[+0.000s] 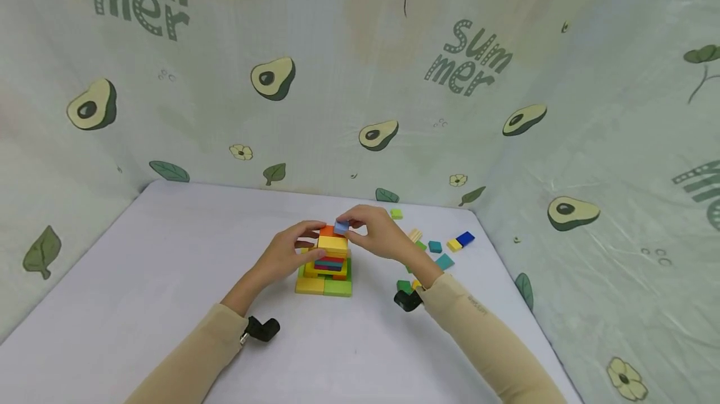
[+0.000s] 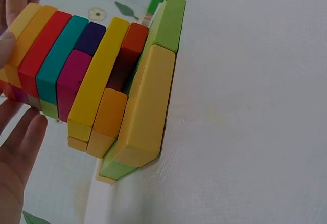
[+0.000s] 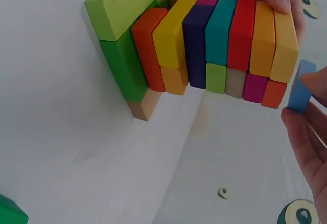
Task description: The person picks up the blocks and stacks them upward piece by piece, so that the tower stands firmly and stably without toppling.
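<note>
A tower of colourful wooden blocks (image 1: 332, 262) stands on a base of yellow and light green blocks (image 1: 337, 288). My left hand (image 1: 287, 252) is around the tower's upper left side. Its thumb (image 2: 4, 49) touches the topmost yellow block (image 3: 286, 45), while the other fingers extend loosely along the side. Between thumb and fingers, my right hand (image 1: 374, 229) pinches a small light blue block (image 3: 300, 88) at the tower's top right. From the head view I cannot tell whether this block touches the top. An orange block (image 1: 326, 231) lies just left of it.
Loose blocks lie on the white table (image 1: 140, 272) to the tower's right, among them a dark blue block (image 1: 465, 239), a teal block (image 1: 445, 261) and a green block (image 1: 403, 286). A light green block (image 1: 396, 214) sits farther back. Patterned cloth (image 1: 326, 122) hangs behind the table.
</note>
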The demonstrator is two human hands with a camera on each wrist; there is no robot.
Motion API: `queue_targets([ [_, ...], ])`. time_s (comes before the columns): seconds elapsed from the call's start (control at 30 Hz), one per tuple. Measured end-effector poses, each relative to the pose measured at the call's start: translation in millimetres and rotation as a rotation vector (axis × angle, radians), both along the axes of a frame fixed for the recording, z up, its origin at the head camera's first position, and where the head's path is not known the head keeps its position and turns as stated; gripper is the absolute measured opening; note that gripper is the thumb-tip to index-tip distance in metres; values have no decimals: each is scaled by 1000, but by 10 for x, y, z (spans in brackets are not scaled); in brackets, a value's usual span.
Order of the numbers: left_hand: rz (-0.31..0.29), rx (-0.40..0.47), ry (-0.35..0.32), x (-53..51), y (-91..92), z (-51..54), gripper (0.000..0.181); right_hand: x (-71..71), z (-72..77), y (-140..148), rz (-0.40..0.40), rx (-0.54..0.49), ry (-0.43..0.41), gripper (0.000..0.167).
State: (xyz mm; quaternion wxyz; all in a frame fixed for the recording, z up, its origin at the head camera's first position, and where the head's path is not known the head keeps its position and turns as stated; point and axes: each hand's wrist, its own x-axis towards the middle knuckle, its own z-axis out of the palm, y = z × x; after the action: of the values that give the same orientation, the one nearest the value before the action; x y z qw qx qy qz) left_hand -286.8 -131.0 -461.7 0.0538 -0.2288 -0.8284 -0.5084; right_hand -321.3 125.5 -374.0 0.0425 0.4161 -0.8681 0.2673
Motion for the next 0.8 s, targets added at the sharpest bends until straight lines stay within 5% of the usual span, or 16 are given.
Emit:
queue_targets([
  [0.4, -12, 9, 49, -19, -2, -41, 71, -86, -186, 18, -12, -64, 21, 30],
  [0.8, 1, -3, 26, 19, 0, -6, 73, -72, -278, -52, -25, -116, 3, 27],
])
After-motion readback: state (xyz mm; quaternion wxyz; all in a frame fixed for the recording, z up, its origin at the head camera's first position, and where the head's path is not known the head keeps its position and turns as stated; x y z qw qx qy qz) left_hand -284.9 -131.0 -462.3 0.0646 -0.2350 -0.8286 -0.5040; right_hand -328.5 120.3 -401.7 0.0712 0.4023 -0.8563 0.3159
